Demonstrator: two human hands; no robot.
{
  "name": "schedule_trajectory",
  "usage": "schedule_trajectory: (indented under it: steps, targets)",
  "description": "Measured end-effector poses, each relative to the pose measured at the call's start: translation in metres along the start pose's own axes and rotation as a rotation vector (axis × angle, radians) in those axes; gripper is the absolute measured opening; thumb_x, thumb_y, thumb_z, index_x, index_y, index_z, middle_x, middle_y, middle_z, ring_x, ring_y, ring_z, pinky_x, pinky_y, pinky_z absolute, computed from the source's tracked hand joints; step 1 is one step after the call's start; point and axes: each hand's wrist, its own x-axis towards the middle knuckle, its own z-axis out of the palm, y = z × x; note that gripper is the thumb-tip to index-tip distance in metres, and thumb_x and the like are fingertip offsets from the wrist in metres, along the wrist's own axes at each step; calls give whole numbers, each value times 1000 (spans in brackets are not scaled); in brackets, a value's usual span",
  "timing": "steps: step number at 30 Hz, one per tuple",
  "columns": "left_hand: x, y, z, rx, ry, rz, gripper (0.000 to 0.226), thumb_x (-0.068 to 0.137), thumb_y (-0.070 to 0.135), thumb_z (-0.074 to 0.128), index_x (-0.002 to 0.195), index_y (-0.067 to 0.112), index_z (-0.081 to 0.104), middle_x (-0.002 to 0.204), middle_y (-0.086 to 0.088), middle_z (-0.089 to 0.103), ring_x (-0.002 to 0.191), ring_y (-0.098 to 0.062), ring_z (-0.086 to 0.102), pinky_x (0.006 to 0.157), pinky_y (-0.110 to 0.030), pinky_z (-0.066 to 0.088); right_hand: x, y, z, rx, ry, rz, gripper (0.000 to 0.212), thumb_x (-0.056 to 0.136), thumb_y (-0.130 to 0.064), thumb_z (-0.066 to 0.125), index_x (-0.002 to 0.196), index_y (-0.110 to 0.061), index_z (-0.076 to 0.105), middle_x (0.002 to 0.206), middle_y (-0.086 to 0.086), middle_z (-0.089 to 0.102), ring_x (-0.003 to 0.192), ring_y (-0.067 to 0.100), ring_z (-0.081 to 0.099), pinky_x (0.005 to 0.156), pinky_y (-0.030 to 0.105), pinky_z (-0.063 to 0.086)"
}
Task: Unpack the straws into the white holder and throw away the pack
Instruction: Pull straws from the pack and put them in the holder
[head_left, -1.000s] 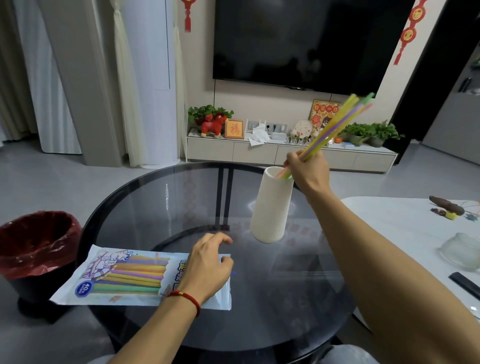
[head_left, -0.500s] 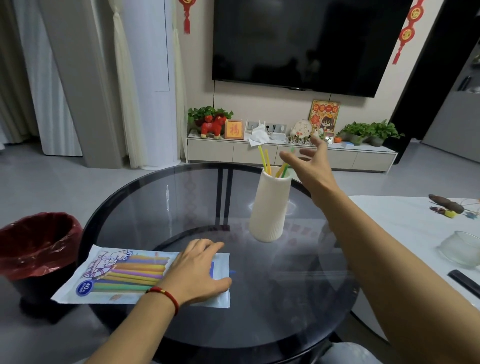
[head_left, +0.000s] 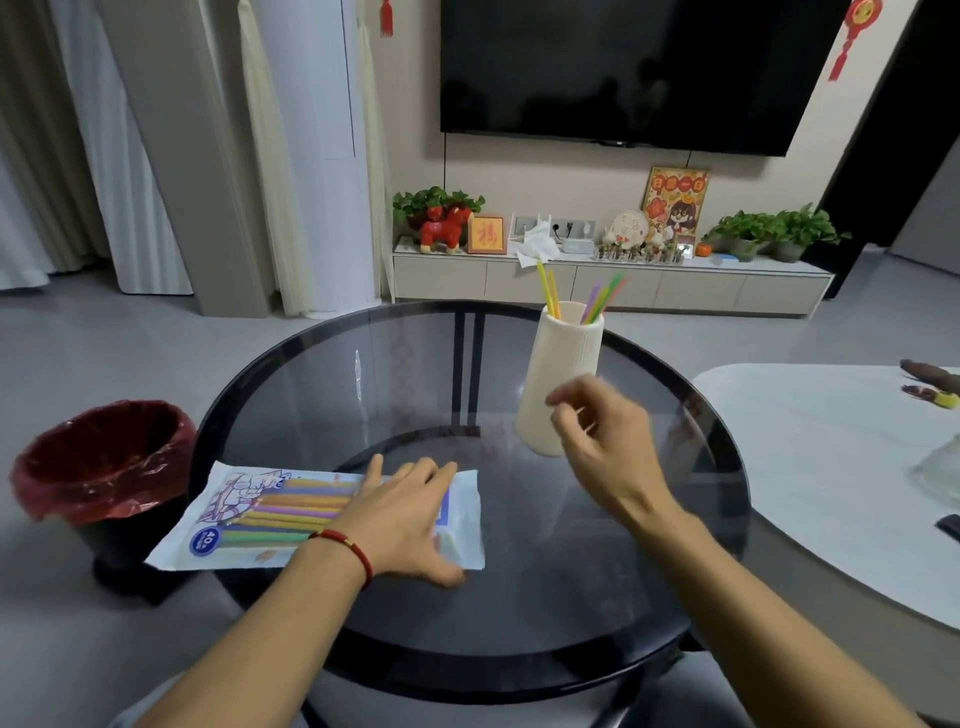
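Left hand (head_left: 410, 514) flat — right hand (head_left: 602, 441) loose

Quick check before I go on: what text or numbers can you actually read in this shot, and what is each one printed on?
"40": blue round badge on the straw pack; the smaller print under it is blurred.
"福": small framed picture on the TV cabinet.
"日進一日", a tentative reading: top of the cartoon poster.
Blue label beside the left hand: unreadable.

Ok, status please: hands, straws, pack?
Left hand flat on pack. Right hand empty, in front of holder. Some straws in holder; pack not yet in bin. Nothing blocking.
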Motion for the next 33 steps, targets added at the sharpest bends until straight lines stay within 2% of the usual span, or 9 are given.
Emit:
schedule_trajectory:
  steps: [3, 7, 10, 13, 18, 22, 25, 28, 33]
  targets:
    - [1, 6, -3, 53, 91, 29, 105, 53, 66, 58, 145, 24, 28, 122, 5, 41, 117, -22, 47, 115, -54, 22, -43, 18, 33, 43, -277, 180, 14, 99, -14, 63, 100, -17, 77, 77, -9, 71, 66, 13, 68, 68, 35, 59]
    - [-1, 13, -9, 70, 152, 83, 92, 56, 55, 65, 136, 26, 30, 109, 4, 37, 97, -21, 49, 85, -40, 44, -62, 28, 50, 223, -412, 204, 13, 99, -21, 65, 105, -26, 76, 87, -11, 75, 67, 7, 69, 58, 17, 50]
    - [-2, 14, -11, 135, 190, 114, 98, 59, 49, 69, 141, 24, 23, 113, 2, 35, 98, -20, 45, 85, -41, 43, -65, 29, 56, 293, -451, 185, 20, 93, -28, 70, 111, -36, 77, 97, -18, 76, 64, 4, 63, 60, 17, 50]
    - [-4, 14, -12, 161, 202, 110, 104, 60, 50, 69, 146, 23, 18, 116, 1, 33, 102, -20, 42, 88, -41, 41, -65, 27, 61, 377, -464, 192, 26, 90, -25, 75, 114, -35, 80, 104, -8, 78, 62, 7, 56, 62, 23, 54]
    - [-6, 14, -10, 115, 161, 88, 102, 61, 50, 68, 146, 25, 18, 116, 2, 34, 105, -20, 44, 90, -42, 42, -67, 26, 64, 418, -455, 203, 13, 91, -19, 78, 92, -30, 86, 65, -14, 76, 48, 2, 57, 51, 20, 50]
    - [-9, 7, -12, 89, 171, 46, 99, 59, 48, 66, 145, 27, 20, 114, 4, 34, 105, -21, 45, 88, -43, 41, -56, 43, 46, 426, -303, 359, 10, 89, -12, 78, 89, -20, 84, 63, -1, 74, 52, 13, 61, 49, 27, 49]
    - [-10, 7, -13, 93, 186, 45, 102, 59, 50, 65, 146, 25, 19, 114, 3, 33, 104, -21, 44, 88, -42, 41, -57, 42, 40, 515, -307, 396, 8, 90, -15, 76, 97, -19, 76, 86, 9, 77, 69, 20, 71, 53, 33, 58]
    - [-5, 15, -9, 91, 167, 68, 111, 62, 54, 68, 151, 20, 11, 120, 1, 33, 109, -20, 42, 96, -41, 41, -65, 33, 53, 422, -383, 309, 15, 93, -25, 79, 106, -20, 75, 100, 1, 77, 71, 16, 74, 54, 29, 59]
    - [-3, 11, -4, 64, 163, 59, 112, 63, 55, 69, 152, 20, 10, 122, 1, 33, 112, -20, 41, 99, -40, 39, -59, 36, 50, 427, -336, 327, 3, 91, -10, 81, 91, -10, 83, 73, 7, 79, 56, 15, 67, 56, 29, 59]
